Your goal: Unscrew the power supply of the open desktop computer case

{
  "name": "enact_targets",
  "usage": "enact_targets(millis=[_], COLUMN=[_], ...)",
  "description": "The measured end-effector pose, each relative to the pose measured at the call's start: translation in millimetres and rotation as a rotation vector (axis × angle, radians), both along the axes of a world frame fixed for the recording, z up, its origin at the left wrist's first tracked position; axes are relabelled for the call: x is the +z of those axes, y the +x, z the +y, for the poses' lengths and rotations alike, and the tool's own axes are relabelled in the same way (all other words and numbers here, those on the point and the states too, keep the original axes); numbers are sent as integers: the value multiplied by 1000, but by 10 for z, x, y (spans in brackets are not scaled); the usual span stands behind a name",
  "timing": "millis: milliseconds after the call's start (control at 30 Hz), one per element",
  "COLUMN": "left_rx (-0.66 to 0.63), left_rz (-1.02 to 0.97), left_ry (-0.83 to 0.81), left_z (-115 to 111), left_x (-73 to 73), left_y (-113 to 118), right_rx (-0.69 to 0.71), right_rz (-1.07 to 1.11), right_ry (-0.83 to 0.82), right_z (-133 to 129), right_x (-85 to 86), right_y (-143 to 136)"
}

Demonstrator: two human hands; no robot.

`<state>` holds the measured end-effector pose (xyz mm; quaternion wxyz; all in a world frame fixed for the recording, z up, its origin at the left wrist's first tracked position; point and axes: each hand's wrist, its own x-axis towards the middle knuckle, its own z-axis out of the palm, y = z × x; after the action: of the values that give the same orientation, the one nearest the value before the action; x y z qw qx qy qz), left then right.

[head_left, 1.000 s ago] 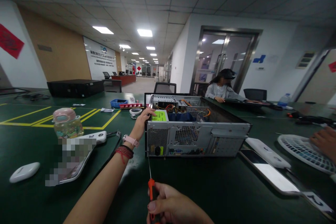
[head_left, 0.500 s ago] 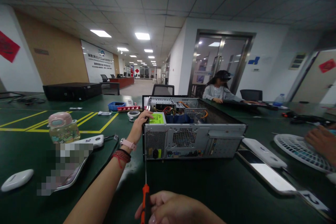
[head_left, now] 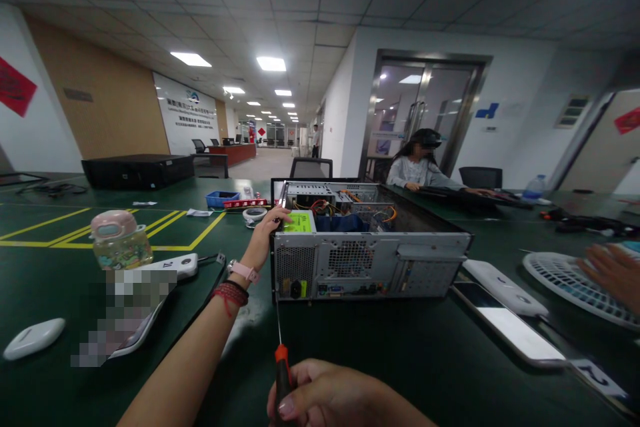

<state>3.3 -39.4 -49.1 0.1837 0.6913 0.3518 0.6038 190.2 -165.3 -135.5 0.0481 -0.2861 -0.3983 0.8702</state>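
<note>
An opened computer case [head_left: 360,267] lies on the green table with its rear panel facing me, cables and parts showing inside. My left hand [head_left: 267,230] rests on the case's left top edge, beside the power supply with its green label [head_left: 301,221]; its fingers lie over the edge. Low in the view, my right hand [head_left: 313,390] is closed round the handle of a red and black screwdriver [head_left: 283,367]. The screwdriver's shaft points up to the lower left corner of the rear panel; whether its tip sits in a screw is too small to tell.
Phones [head_left: 510,323] and a white fan [head_left: 575,283] lie at the right, with another person's hand [head_left: 615,273] over the fan. A bottle [head_left: 120,240] and white earphone case [head_left: 34,339] stand left. Behind are a blue tray [head_left: 223,199], a black case [head_left: 137,172] and a seated person [head_left: 420,167].
My right hand has shifted slightly right and closed more round the screwdriver, whose handle has turned. My left hand keeps its place. The other person's hand at the fan has moved.
</note>
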Motion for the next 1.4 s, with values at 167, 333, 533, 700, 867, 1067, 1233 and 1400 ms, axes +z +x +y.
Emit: enact_targets(millis=[167,333,533,700,867,1067,1233,1400], left_rx=[-20,-11,3,0,-1,-12,0,-4], left_rz=[-7,8,25,3,13,6,-11,10], left_ry=[0,1,-6,-11,-1,-5,-19,-24], left_z=[10,18,14,7,5,-27,-52,-51], left_x=[-11,-8,-9,-6,-7,19,48,52], left_y=[-10,-16,-24,-18,-28,-13,6,-6], right_rx=[113,274,388,299,283,355,313,276], right_rz=[96,123,142,149,127,135,126,139], right_ry=[-23,-37,-18,-11,-35,-36,-27,-26], right_z=[38,147,237,198,218,222,206,222], right_x=[46,43,-58,-86,-140,-52,-24,-123], right_y=[29,-16,-59,-12,-42,-53,-45,-49])
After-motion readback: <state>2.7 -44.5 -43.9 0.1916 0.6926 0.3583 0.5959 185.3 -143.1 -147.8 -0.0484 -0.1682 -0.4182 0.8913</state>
